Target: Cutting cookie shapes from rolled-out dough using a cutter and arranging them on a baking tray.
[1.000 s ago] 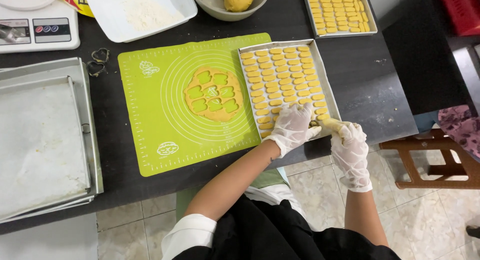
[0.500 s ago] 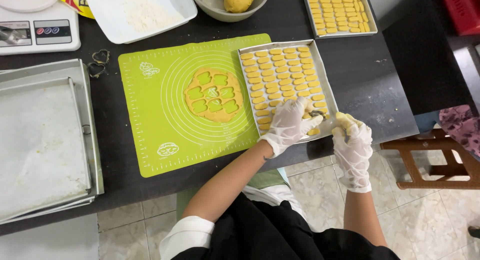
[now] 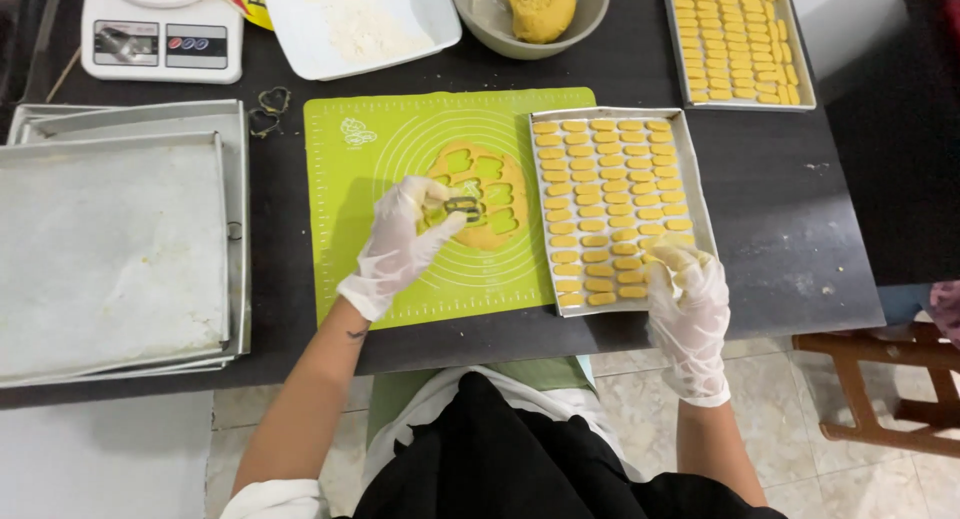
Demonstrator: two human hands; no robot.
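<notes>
Over the green mat, our left hand pinches a small metal cutter on the rolled dough. At 3 o'clock, our right hand is cupped around dough scraps over the tray corner.

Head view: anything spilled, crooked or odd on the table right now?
Little stands out. A few pale crumbs lie scattered on the dark table right of the near baking tray, which sits slightly rotated against the green mat. The biscuit rows look orderly; nothing looks spilled or damaged.
</notes>
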